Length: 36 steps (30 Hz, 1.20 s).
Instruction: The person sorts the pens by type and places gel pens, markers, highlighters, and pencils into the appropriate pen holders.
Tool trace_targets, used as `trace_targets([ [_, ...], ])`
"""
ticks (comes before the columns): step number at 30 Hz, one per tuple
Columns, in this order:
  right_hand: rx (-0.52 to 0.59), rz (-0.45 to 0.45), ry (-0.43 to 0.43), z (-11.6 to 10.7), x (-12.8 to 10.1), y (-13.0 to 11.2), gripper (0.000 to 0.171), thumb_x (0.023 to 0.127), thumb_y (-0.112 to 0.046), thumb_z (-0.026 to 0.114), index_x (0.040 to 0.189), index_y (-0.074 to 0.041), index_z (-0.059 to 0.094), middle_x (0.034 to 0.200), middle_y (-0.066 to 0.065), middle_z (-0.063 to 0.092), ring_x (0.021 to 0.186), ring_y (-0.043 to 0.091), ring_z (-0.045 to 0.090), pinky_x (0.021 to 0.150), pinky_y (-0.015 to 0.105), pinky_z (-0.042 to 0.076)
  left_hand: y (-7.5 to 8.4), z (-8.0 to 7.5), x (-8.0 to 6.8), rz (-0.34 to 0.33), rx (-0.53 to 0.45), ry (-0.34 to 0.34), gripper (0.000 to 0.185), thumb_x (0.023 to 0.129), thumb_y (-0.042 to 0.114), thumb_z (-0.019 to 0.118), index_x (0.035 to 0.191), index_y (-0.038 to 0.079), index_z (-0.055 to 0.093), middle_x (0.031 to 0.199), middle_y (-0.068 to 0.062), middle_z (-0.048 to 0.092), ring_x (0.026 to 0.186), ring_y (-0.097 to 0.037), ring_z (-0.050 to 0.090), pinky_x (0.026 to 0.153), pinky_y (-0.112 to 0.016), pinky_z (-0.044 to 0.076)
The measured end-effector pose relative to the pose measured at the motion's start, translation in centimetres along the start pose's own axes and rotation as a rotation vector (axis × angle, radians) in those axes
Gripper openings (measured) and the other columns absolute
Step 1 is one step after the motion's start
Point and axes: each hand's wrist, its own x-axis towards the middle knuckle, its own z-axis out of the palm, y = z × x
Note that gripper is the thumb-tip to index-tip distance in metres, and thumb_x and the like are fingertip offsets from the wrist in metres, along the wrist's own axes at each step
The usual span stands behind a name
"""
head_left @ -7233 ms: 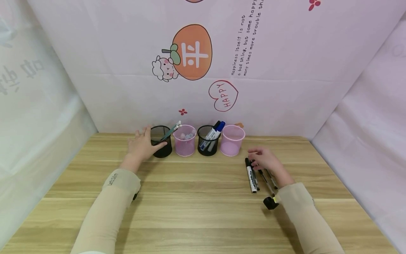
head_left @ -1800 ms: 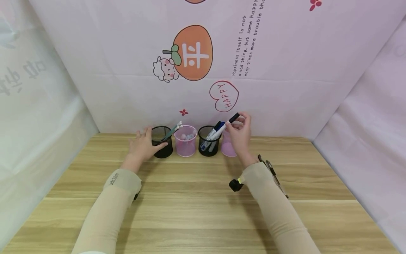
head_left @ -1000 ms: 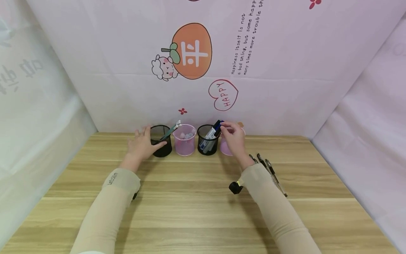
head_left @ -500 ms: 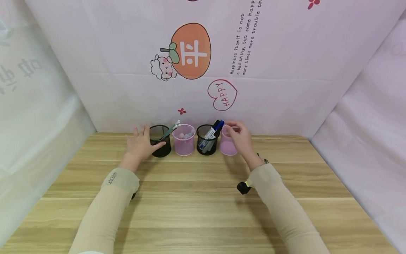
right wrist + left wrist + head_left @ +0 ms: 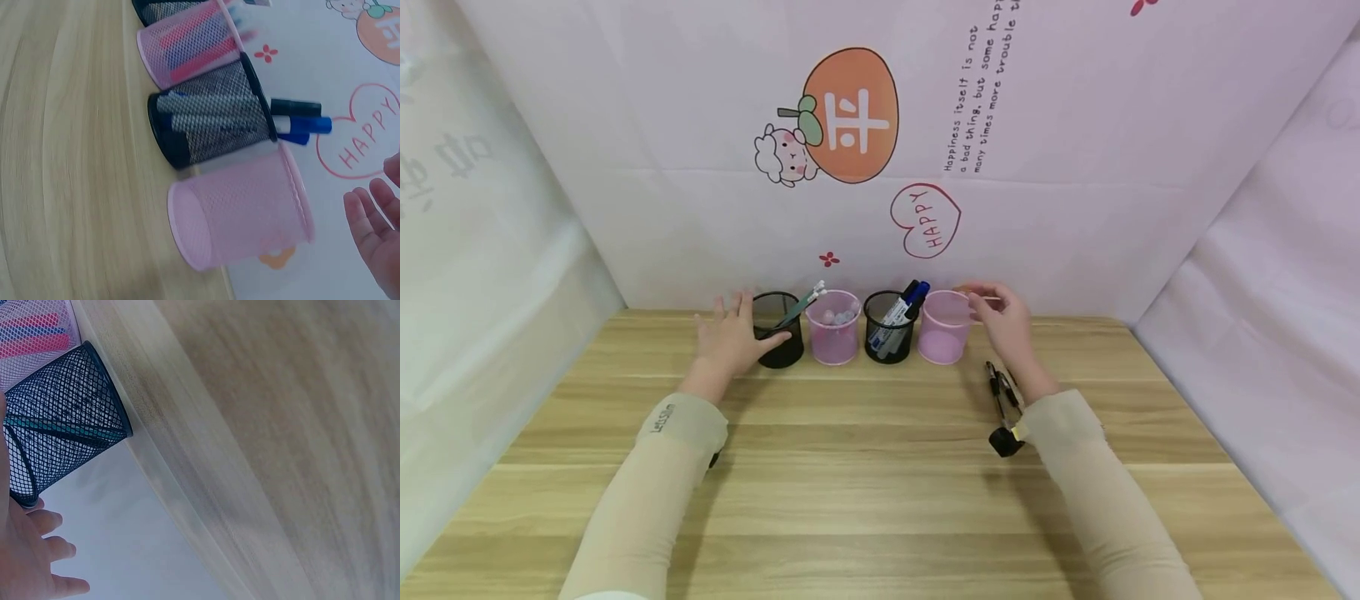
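Four mesh cups stand in a row along the table's back edge. My left hand (image 5: 728,340) lies open against the left black cup (image 5: 779,330), thumb on its side; that cup (image 5: 62,425) holds a teal pen, and my fingers (image 5: 34,562) spread beside it. A pink cup (image 5: 832,327) with small items follows, then a black cup (image 5: 887,327) with blue and black markers (image 5: 299,116). My right hand (image 5: 1006,323) hovers open and empty just right of the last pink cup (image 5: 943,327), which looks empty (image 5: 244,206). The right hand's fingers (image 5: 372,234) show beside its rim.
Several black pens (image 5: 1002,388) lie on the wooden table (image 5: 865,483) under my right wrist. White printed cloth walls close in the back and both sides. The right wrist view also shows the middle pink cup (image 5: 187,37).
My right hand carried a marker to the second black cup, let it go there, then drew back to the right of the end pink cup, empty. The left hand stayed on its cup.
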Motion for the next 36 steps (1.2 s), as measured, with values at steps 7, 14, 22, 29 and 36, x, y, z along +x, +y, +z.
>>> trace_targets([
  [7,-0.034,0.018,-0.020,-2.4,-0.1,0.8,0.034,0.104,-0.005,0.058,0.132,0.015,0.056,0.120,0.014,0.061,0.097,0.006,0.062,0.085,0.018,0.055,0.0,-0.1,0.1,-0.004,0.006,-0.001,0.108,0.095,0.072,0.052,0.164,0.000,0.008,0.167,-0.027,0.012,0.152,-0.052,0.004,0.112,-0.078,0.005],
  [14,-0.123,0.042,-0.081,-4.6,-0.5,1.1,0.038,0.105,-0.007,0.056,0.137,0.013,0.053,0.131,0.027,0.056,0.099,0.005,0.061,0.089,0.021,0.055,0.0,0.0,0.0,-0.003,0.018,0.005,0.108,0.095,0.071,0.053,0.164,0.002,0.007,0.167,-0.027,0.014,0.151,-0.053,0.006,0.111,-0.079,0.008],
  [22,-0.191,0.124,-0.166,-6.8,-0.8,2.1,0.043,0.106,-0.009,0.054,0.144,0.009,0.049,0.134,0.029,0.054,0.106,0.013,0.062,0.088,0.021,0.055,0.1,-0.1,-0.1,0.001,0.003,0.013,0.108,0.095,0.069,0.054,0.164,0.002,0.007,0.166,-0.027,0.015,0.151,-0.053,0.007,0.111,-0.079,0.009],
  [29,-0.229,0.151,-0.238,-8.4,-1.3,2.8,0.045,0.105,-0.008,0.054,0.145,0.011,0.046,0.133,0.033,0.054,0.096,-0.001,0.060,0.089,0.025,0.056,0.0,0.0,0.0,0.002,-0.009,0.016,0.108,0.095,0.070,0.054,0.164,0.002,0.007,0.166,-0.027,0.016,0.151,-0.054,0.006,0.111,-0.079,0.009],
  [36,-0.280,0.178,-0.315,-9.8,-2.1,3.5,0.047,0.105,-0.006,0.054,0.146,0.013,0.043,0.136,0.038,0.051,0.102,0.013,0.063,0.089,0.028,0.057,-0.1,0.0,0.1,0.001,-0.006,0.013,0.108,0.095,0.070,0.054,0.164,0.001,0.006,0.166,-0.027,0.016,0.151,-0.054,0.007,0.111,-0.079,0.010],
])
